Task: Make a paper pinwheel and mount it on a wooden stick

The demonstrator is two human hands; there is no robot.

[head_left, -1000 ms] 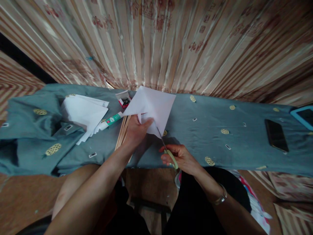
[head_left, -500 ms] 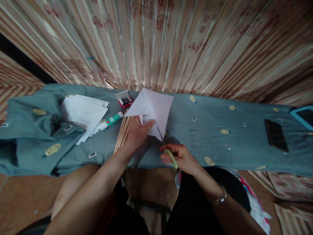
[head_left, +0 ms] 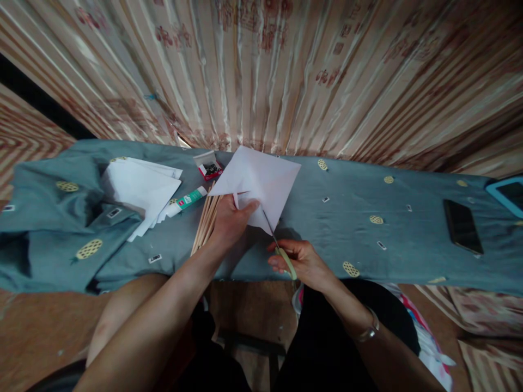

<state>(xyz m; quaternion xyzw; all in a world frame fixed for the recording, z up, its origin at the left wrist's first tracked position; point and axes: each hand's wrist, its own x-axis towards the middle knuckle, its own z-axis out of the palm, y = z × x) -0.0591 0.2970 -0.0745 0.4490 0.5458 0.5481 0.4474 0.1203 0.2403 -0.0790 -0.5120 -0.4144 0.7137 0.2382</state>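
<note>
Over the table [head_left: 412,250], seemingly flimsy paper [head_left: 272,177], best pinched edgewise, is gripped by the left hand [head_left: 232,218], scissors [head_left: 286,262] by the right hand [head_left: 304,261].

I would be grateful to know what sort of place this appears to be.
Probably a room in a home, though this view cannot settle it: a pineapple-print cloth is spread out, a patterned curtain hangs beyond it, and the right hand holds ordinary scissors.

- Toward the surface's [head_left: 420,247] left edge, papers [head_left: 141,182], with a glue stick [head_left: 189,199] beside them.
- By the far edge, a box [head_left: 210,171], behind sticks [head_left: 205,222] and left of a sheet [head_left: 269,173].
- Toward the right edge, a phone [head_left: 463,226], left of a tablet [head_left: 514,192].
</note>
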